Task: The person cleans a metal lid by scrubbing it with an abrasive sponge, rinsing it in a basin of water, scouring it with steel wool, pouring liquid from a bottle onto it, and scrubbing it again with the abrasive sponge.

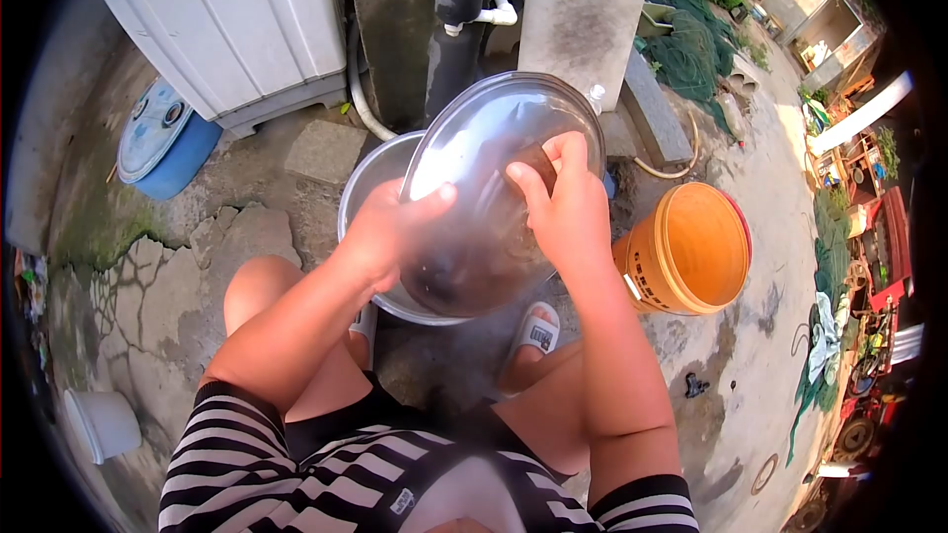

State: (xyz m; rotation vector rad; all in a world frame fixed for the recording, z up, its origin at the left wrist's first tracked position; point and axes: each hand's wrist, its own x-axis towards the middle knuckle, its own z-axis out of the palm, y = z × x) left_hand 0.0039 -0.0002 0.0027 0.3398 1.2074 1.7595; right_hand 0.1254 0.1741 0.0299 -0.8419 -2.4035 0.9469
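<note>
A shiny round metal lid (474, 148) is tilted above a large metal basin (367, 192) between my knees. My left hand (385, 232) is closed on the lid's left rim, with its thumb lying over the face. My right hand (571, 202) is at the lid's right side, its fingers curled in a pinch against the surface. Something dark brown shows beside those fingers; I cannot make out what it is. The lid's lower part is dark and blurred, and it hides most of the basin's inside.
An orange bucket (681, 252) stands to the right. A blue lidded tub (163, 143) and a white ribbed cabinet (232, 25) are at the left back. A white pail (104, 424) stands lower left. Pipes, a concrete block (657, 109) and green netting (686, 39) lie behind.
</note>
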